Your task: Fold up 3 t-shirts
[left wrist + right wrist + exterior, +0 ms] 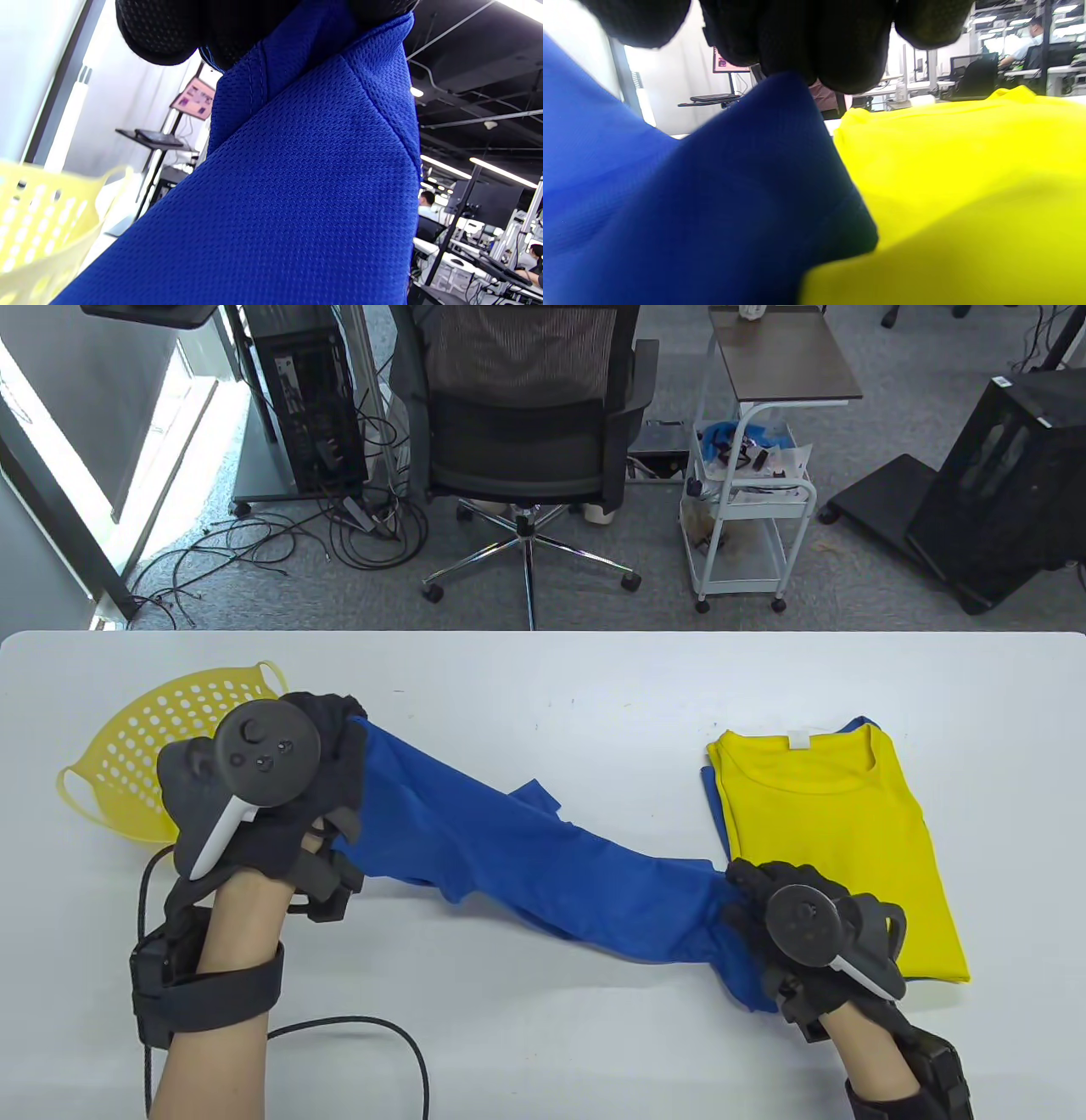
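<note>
Where white table [543, 678] meets grey carpet, both grips holding blue t-shirt [543, 857].

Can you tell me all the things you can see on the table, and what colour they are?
blue t-shirt: one, blue, stretched across the middle of the table between the two hands, not folded
yellow t-shirt: one, yellow, folded flat on the right side of the table
second blue t-shirt: one, blue, under the yellow one, only its edges peek out
basket: one, yellow with holes, far left of the table
table: one, white
cable: one, black, near the left arm
left hand: black glove, grips the blue t-shirt's left end
right hand: black glove, grips its right end
</note>
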